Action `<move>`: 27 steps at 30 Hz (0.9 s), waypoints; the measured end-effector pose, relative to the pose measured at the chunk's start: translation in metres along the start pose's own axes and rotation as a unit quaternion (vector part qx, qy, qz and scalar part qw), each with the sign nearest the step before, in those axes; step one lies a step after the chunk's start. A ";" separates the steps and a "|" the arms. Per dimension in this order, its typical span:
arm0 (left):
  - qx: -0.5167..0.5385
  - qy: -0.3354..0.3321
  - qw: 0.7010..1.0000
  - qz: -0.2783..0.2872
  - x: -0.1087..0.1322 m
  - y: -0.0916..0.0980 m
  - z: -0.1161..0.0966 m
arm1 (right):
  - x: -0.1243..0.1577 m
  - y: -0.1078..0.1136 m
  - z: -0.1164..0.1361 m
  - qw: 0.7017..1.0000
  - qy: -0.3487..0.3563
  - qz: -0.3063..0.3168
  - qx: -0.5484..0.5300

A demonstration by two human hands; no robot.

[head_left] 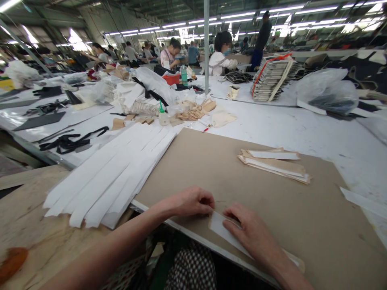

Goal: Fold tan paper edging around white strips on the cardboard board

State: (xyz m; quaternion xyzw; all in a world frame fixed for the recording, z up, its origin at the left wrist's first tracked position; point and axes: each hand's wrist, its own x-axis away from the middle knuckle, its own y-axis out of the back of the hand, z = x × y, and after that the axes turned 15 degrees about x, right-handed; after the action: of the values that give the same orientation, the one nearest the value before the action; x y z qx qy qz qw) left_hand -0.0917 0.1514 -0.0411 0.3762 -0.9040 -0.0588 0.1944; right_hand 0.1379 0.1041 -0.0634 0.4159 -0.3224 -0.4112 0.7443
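A long narrow strip, white on top with tan edges showing, lies along the near edge of the brown board. At its left end my left hand is closed, thumb and index finger pinched together at the corner. My right hand rests over the strip's middle, thumb on the white face and the other fingers bent along the far edge, with a gap between thumb and fingers. The palm and wrist hide part of the strip; its right end shows past the forearm. Further back on the board lies a small pile of similar strips.
Left of the brown board, long white strips lie fanned out. Behind stand a green-capped glue bottle, tan pieces and a red pen. A tied stack, a plastic bag and a metal post stand beyond; people work behind.
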 end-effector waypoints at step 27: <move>-0.486 -0.234 0.842 -0.035 0.028 -0.025 0.009 | 0.007 -0.022 -0.011 0.916 0.244 -0.183 0.260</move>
State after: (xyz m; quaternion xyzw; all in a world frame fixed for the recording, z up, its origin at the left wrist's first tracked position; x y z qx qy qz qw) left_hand -0.0967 0.1133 -0.0471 0.2404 -0.7643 -0.5834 0.1331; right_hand 0.1428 0.0946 -0.0863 0.7342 -0.1445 -0.3268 0.5773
